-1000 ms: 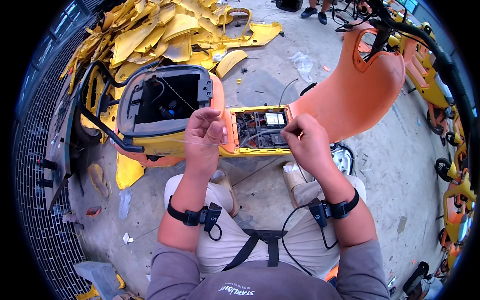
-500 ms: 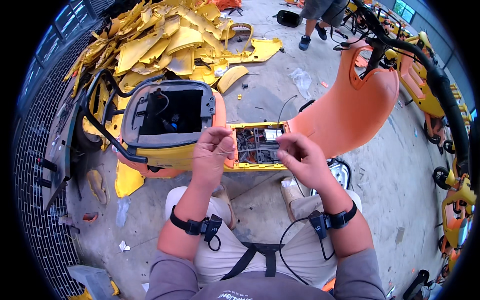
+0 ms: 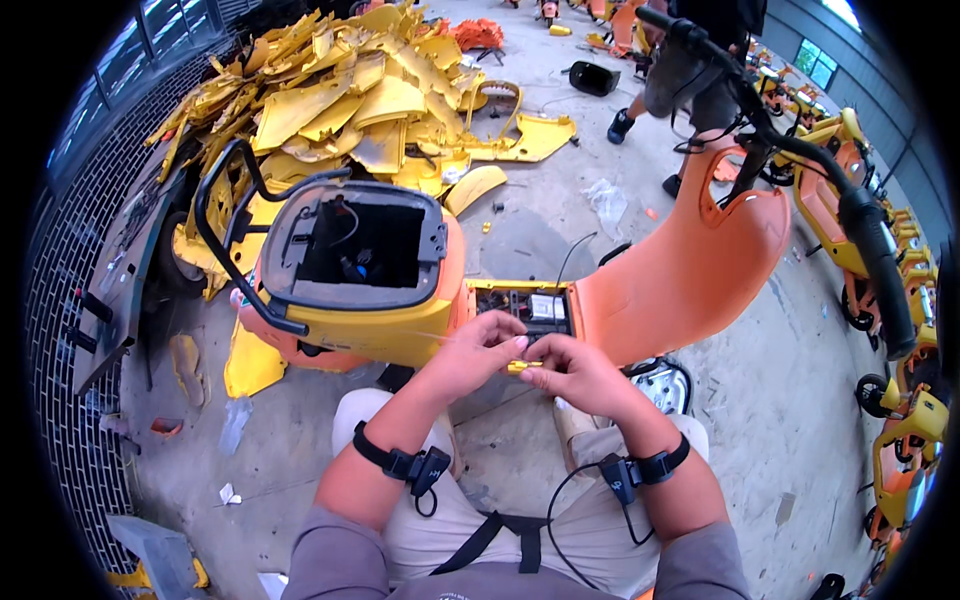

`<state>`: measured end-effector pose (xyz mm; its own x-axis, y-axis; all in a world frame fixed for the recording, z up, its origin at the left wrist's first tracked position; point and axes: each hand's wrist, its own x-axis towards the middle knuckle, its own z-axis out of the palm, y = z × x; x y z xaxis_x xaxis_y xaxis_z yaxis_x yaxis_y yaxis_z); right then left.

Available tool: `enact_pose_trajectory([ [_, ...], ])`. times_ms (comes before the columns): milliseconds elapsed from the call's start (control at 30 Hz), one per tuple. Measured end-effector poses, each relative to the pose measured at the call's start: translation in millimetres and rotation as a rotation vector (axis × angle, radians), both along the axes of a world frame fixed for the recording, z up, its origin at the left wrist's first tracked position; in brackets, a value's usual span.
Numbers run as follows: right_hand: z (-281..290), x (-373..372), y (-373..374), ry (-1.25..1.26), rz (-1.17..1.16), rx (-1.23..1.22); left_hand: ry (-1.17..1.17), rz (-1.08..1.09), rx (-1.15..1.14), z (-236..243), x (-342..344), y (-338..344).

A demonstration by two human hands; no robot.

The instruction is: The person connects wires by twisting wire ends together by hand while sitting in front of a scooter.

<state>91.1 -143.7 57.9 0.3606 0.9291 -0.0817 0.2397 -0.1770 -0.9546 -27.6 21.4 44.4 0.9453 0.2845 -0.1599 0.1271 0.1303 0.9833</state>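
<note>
Left grip (image 3: 478, 350): I pinch the small yellow connector (image 3: 522, 367).
Right grip (image 3: 580, 372): closed on its other end.
Advice: I'd pull straight, steady.

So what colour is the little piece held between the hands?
Yellow; the small piece shows best in the head view.

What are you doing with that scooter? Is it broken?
A person sits beside a partly stripped yellow and orange scooter. The left hand and right hand meet over the open compartment in its floor, pinching a small yellow part between the fingertips. Loose yellow panels lie heaped behind, and another person stands farther back.
</note>
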Motion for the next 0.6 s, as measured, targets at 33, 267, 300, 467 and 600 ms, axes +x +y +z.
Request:
enact_pose_trajectory([
  [33,-3,4,-2,0.079,0.017,-0.063,0.008,0.01,0.036,-1,3,-2],
  [267,-17,-12,31,0.58,0.102,-0.046,0.096,0.16,0.147,-4,-16,12],
  [300,-16,-8,28,0.556,0.103,-0.096,0.004,0.165,0.148,-6,-12,9],
  [467,-15,3,9,0.561,0.129,-0.134,-0.173,0.153,0.128,-4,11,0],
  [600,-15,-3,10,0.589,0.232,-0.076,-0.164,0.202,0.11,-16,5,5],
])
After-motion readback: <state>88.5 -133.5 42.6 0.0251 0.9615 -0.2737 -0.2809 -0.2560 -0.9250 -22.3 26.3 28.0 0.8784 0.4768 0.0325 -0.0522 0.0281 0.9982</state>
